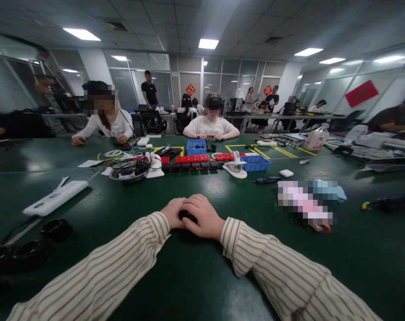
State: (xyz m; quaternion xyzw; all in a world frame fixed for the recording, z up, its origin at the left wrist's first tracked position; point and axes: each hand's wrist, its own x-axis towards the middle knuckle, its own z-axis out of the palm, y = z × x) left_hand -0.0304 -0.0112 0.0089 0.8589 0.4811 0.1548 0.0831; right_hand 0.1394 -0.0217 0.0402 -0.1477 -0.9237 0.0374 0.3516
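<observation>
Small black object [188,217], too covered to ID, sits between both hands over the green table [196,276]. Right hand [204,216] is curled around it; left hand [173,213], can't tell its grip. Looks like a holding step; next move probably needs uncupping.

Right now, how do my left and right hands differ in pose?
Your right hand lies uppermost; your left hand is partly covered by it. The right hand visibly curls over a small black object; the left hand's grip is mostly hidden. Both meet at that object and emerge from striped sleeves.
</observation>
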